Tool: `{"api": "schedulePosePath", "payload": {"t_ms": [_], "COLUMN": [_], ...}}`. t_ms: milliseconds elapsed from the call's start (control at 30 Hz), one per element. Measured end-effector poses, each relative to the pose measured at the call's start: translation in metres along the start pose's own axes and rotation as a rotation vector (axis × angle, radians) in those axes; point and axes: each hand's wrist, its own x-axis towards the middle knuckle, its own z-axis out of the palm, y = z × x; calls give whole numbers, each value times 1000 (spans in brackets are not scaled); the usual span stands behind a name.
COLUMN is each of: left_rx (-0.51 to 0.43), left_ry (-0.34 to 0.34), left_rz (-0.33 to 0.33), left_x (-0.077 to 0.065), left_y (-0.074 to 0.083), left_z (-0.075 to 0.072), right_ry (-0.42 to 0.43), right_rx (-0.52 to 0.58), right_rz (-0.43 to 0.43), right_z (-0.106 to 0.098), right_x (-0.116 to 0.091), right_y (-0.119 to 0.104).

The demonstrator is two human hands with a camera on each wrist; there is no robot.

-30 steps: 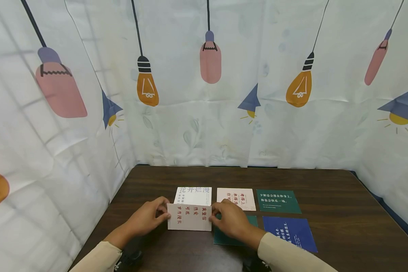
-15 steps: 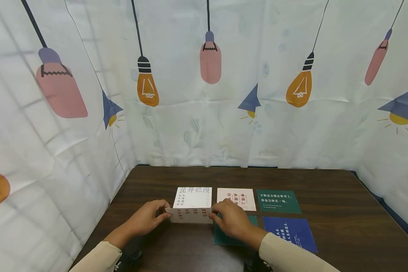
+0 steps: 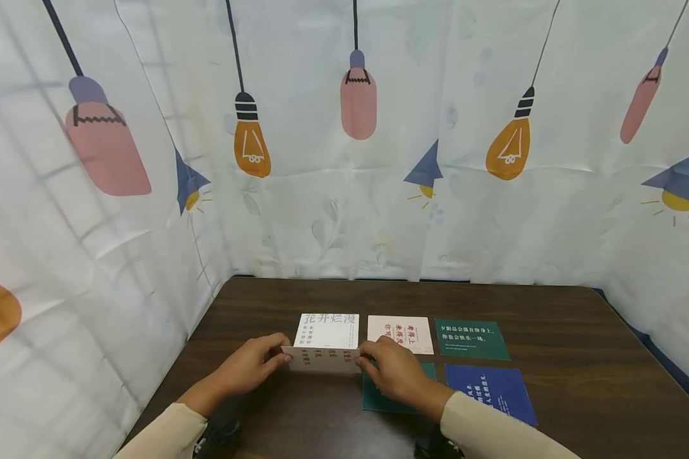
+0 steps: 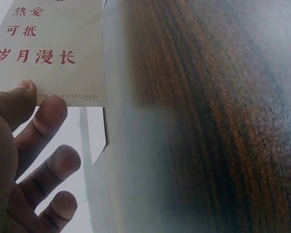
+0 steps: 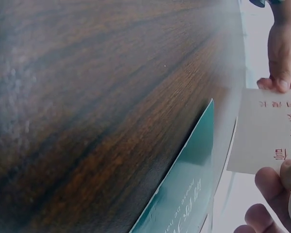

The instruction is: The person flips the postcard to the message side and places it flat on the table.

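A cream card with red Chinese writing (image 3: 324,361) is held between both hands above the table, tilted so that its face looks foreshortened in the head view. At its left edge my left hand (image 3: 257,362) pinches it between thumb and index finger; the left wrist view shows the other fingers apart below the card (image 4: 63,39). My right hand (image 3: 395,371) pinches the opposite edge, also seen in the right wrist view on the card (image 5: 257,131). Just beyond lies a white card (image 3: 327,331). A green card (image 3: 379,396) lies partly hidden beneath the right hand.
Flat on the dark wooden table (image 3: 574,357) are a pale card with red writing (image 3: 402,326), a second green card (image 3: 472,338) and a blue card (image 3: 494,390). A white curtain printed with lamps (image 3: 321,217) hangs around the table's back and sides.
The held card has tipped from facing the head camera to a much flatter slant, showing more of the white card behind it. Both hands keep their pinch and have barely moved.
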Motion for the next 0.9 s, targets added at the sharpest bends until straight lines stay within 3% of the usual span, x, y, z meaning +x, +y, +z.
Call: {"api": "schedulePosePath", "payload": {"t_ms": [300,700,900], "left_rx": [3,18,48], "left_ry": [22,19,18], "left_rz": [20,16,45], "left_x": [-2,-6,-8], "left_y": [-1,-5,-7], "left_z": [-3,-2,-1], "right_ry": [-33,-83,-102], "right_rx": [46,16,-4], "right_rz": [13,-29,-48], "right_z": [-2,-3,-4], "right_x": [-1,-3,-4], "right_y": [3,4,5]}}
